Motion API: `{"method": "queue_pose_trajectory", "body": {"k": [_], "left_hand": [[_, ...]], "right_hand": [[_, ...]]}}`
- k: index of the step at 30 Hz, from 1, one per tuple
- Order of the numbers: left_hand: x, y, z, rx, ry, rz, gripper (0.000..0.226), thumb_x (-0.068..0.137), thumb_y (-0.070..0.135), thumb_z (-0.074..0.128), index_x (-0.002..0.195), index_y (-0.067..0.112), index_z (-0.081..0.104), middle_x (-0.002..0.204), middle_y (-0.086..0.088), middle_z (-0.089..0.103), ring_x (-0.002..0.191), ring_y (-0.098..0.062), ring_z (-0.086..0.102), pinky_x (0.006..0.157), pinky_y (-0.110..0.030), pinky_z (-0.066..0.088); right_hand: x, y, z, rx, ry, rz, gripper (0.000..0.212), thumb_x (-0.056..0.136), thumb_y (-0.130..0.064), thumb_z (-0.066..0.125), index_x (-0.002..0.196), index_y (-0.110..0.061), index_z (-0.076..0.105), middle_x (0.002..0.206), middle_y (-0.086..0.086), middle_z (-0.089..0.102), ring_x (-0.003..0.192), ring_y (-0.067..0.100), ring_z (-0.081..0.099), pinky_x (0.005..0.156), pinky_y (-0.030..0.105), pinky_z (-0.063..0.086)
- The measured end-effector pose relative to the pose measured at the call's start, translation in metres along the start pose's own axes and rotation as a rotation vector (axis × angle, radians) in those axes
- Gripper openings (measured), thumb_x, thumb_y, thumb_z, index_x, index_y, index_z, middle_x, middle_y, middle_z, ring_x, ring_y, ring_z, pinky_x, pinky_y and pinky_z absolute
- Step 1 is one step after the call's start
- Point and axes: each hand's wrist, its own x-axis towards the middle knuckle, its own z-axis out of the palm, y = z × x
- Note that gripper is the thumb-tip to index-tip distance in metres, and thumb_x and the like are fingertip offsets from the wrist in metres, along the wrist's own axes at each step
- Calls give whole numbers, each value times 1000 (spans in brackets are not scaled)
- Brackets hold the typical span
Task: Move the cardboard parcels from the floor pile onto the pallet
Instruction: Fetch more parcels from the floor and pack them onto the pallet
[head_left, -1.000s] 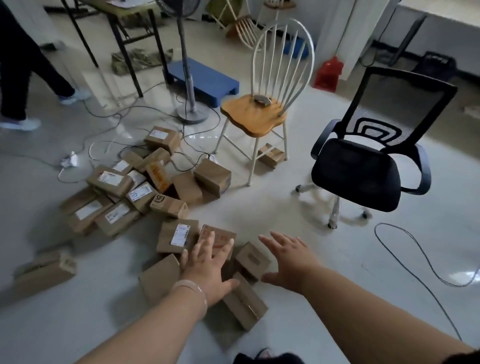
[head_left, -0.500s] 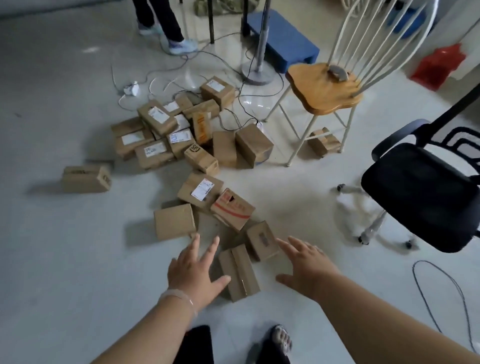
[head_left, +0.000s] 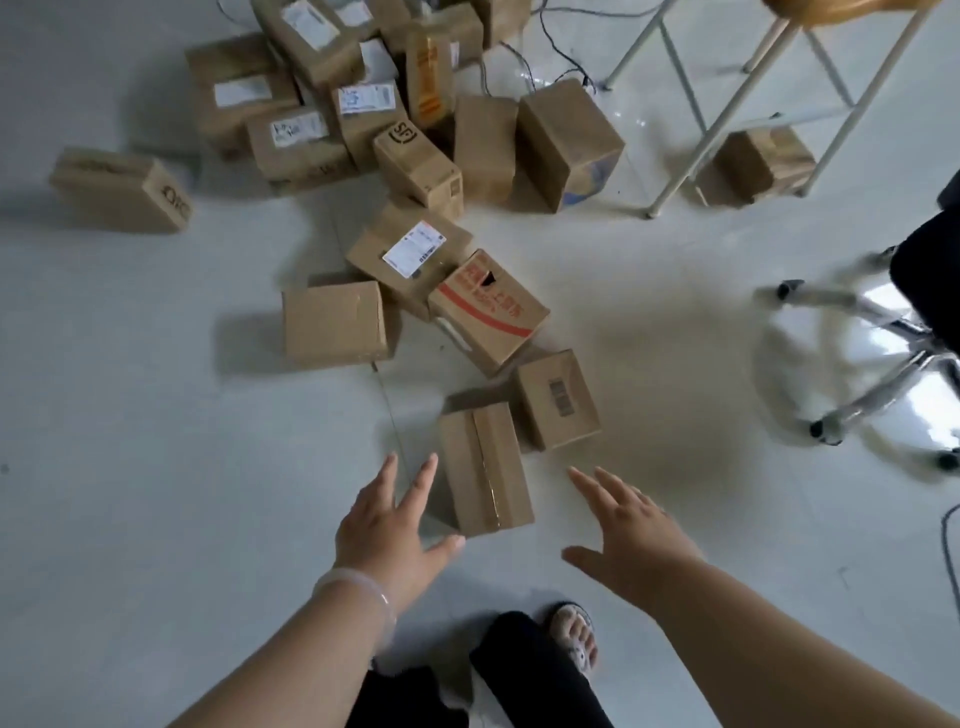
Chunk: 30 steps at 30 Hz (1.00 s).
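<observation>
A pile of brown cardboard parcels lies scattered on the pale floor. The nearest parcel (head_left: 485, 467), taped along its top, lies between my two hands. My left hand (head_left: 389, 525) hovers just left of it, fingers spread, a pale bangle on the wrist. My right hand (head_left: 623, 535) is open to its right, a little apart from it. Behind it lie a barcode parcel (head_left: 558, 397), a red-printed parcel (head_left: 488, 306), a plain parcel (head_left: 335, 322) and a white-labelled parcel (head_left: 410, 252). The main heap (head_left: 332, 98) lies farther back. No pallet is in view.
A lone parcel (head_left: 122, 189) lies at the far left. White chair legs (head_left: 727, 104) stand at the upper right with a parcel (head_left: 753, 166) under them. An office chair's wheeled base (head_left: 872, 364) is at the right. My sandalled foot (head_left: 574, 636) is below.
The view has tipped down and closer to the floor. Both open hands have come nearer the taped parcel and now sit either side of it.
</observation>
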Motion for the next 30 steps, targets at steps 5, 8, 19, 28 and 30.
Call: {"method": "queue_pose_trajectory", "body": {"k": [5,8,19,28,30], "left_hand": [[81,-21,98,-72,-64,29,93,88,67,52,148,53,-17,162,6,-23,151,-23,-2,119,-40,19],[131,-32,153,-143,-85,13,97,88,65,55,138,61,-28,161,8,-26,151,-25,-5,119,-44,20],[254,-71,267,-278,-89,63,119,84,52,69,116,65,-45,161,8,-23,152,-22,3,118,-36,23],[228,-82,226,-442,31,52,128,79,34,81,118,73,-35,161,3,8,145,-23,25,115,-33,29],[208,-89,192,-453,66,67,127,79,35,81,120,74,-33,162,8,2,148,-22,21,115,-34,29]], "right_hand": [[106,16,76,16,3,-31,93,90,-63,56,154,-45,-9,167,-6,-1,152,22,8,121,40,16],[167,28,119,22,-11,-55,95,90,-61,58,153,-47,-10,167,-7,-5,152,23,8,121,43,18],[303,45,218,122,-60,-37,117,76,-66,70,128,-69,-35,163,-5,-17,150,35,13,111,48,36],[284,-5,195,284,3,-24,121,75,-52,80,124,-78,-28,164,1,-4,136,34,42,88,31,48],[262,-28,172,322,26,-48,121,75,-49,81,124,-79,-26,164,0,-4,136,35,42,88,29,47]]}}
